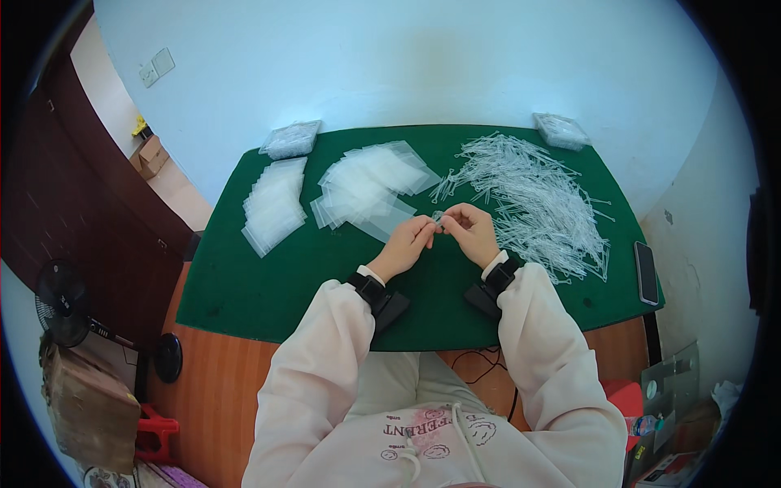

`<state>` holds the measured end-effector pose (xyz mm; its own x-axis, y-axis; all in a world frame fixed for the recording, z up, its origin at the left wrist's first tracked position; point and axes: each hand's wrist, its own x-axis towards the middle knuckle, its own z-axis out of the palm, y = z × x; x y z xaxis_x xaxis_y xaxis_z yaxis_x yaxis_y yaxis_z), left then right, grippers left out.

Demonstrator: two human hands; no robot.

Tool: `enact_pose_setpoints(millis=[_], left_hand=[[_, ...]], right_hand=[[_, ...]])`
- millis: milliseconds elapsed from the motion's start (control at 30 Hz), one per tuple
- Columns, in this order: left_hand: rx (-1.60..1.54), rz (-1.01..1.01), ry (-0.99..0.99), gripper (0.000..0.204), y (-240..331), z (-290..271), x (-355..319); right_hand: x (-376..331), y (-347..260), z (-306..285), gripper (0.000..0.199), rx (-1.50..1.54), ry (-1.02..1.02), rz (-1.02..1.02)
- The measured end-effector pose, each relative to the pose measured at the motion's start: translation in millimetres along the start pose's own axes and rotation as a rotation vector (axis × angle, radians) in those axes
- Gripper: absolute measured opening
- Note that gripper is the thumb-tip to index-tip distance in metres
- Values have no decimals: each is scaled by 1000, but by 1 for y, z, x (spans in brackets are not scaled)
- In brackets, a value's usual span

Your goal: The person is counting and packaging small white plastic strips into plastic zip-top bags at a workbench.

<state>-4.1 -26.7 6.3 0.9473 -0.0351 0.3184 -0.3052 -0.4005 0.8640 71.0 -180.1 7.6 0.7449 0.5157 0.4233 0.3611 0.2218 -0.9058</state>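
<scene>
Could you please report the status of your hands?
Left hand, right hand: both pinching small translucent item. Thin loop-ended pins heaped rightward. Clear plastic bags beyond left hand. No obstruction seen.

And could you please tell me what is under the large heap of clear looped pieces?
Green cloth shows around the heap of clear looped pieces and through small gaps near its edges. Its dense middle hides whatever lies beneath.

Smooth plstc bags [370, 183], matt cloth [260, 297]
</scene>
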Motion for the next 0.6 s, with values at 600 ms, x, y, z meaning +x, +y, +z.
enact_pose_setpoints(millis=[600], left_hand=[[-76, -43, -45, 25, 0, 2, 0]], right_hand=[[-1, -4, -1, 6, -70, -20, 26]])
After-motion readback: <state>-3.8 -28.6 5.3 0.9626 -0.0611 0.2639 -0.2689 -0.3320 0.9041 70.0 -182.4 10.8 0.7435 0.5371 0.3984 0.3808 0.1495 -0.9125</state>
